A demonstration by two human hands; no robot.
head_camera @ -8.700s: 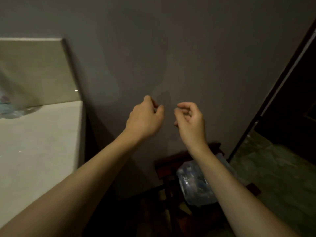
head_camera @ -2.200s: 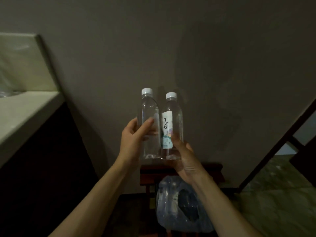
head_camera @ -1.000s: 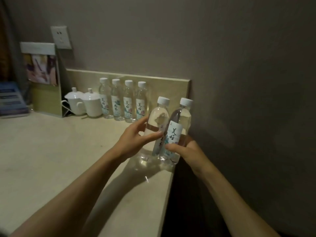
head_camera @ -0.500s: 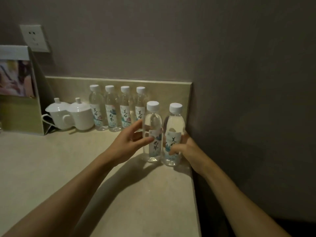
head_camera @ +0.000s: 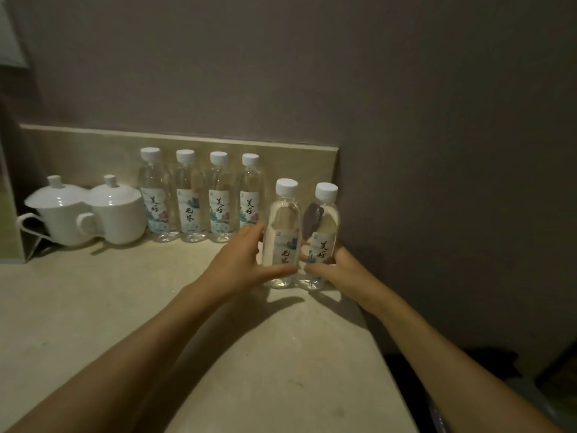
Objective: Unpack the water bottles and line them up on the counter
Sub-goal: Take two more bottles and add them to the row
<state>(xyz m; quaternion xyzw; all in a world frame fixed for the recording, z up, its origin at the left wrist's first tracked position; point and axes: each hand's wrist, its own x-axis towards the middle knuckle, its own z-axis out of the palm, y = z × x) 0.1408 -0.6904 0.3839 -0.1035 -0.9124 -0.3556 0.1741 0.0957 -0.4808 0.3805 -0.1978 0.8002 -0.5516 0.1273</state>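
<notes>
Several clear water bottles (head_camera: 203, 198) with white caps stand in a row against the backsplash on the beige counter (head_camera: 125, 307). Two more bottles stand upright side by side in front of the row's right end, near the counter's right edge. My left hand (head_camera: 243, 264) wraps the left bottle (head_camera: 282, 226), thumb across its lower front. My right hand (head_camera: 334, 270) grips the right bottle (head_camera: 323, 226) low down, beside the wall. Both bottles' bases rest on or just above the counter; I cannot tell which.
Two white lidded cups (head_camera: 90, 210) sit left of the bottle row. A stand with a brochure (head_camera: 9, 214) is at the far left edge. The grey wall (head_camera: 437, 182) rises right beside the counter's right edge (head_camera: 390, 370), with dark floor below.
I lifted two bottles from the bag by the floor, turned left to the counter and brought them down near its right end. Over the last half second they moved slightly toward the backsplash.
</notes>
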